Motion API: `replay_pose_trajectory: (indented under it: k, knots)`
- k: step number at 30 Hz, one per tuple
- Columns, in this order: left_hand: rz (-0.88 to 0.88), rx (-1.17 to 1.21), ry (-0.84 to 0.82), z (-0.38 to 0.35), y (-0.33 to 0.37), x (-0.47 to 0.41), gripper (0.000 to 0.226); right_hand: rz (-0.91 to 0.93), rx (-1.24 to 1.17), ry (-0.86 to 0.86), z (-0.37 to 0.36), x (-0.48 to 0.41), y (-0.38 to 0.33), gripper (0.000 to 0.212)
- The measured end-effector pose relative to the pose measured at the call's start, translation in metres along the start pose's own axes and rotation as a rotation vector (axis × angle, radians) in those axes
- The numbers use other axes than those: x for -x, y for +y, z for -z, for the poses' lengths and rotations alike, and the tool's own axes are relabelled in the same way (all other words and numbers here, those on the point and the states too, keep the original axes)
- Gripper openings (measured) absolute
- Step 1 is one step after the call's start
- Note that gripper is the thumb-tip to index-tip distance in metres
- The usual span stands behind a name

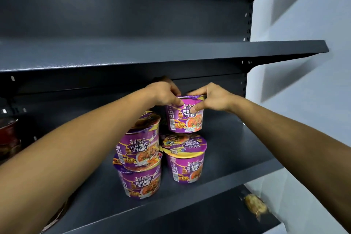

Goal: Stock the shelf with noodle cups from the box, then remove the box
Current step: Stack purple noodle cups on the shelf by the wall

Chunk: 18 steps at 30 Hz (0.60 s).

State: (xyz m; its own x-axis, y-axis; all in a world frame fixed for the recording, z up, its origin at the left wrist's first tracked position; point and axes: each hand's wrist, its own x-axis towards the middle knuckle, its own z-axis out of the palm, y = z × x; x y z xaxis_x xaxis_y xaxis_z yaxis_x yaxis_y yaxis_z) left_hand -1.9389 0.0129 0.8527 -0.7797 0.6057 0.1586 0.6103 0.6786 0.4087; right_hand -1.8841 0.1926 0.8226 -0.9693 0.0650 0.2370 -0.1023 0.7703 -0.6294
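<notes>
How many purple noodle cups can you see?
4. Left stack: lower cup, upper cup. Front right cup beside them. Held cup, above it, is gripped by left hand and right hand. More may be hidden behind.

Dark red container (8, 137) cut by left edge, yellowish packet (254, 205) blurred, noodle cup (185, 118) rim behind hands, left (164, 92) and right (212, 97)

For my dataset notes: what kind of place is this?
Likely a shop, or a mock one: dark metal display shelf on a slotted upright, stocked with identical purple noodle cups.
</notes>
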Motion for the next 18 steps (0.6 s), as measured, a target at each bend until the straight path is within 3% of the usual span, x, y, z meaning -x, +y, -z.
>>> replay_pose_trajectory:
  k: [6,13,18]
  knots:
    - [0.119,-0.087,-0.069,-0.004,-0.012,-0.026,0.051,-0.072,0.09,-0.049,-0.005,-0.036,0.011,0.035]
    - [0.047,-0.282,-0.022,-0.011,-0.021,-0.044,0.039,-0.067,0.075,-0.121,-0.018,-0.077,0.043,0.087]
    - [0.021,-0.484,0.035,-0.017,-0.023,-0.051,0.025,0.024,-0.002,-0.145,-0.028,-0.08,0.048,0.055]
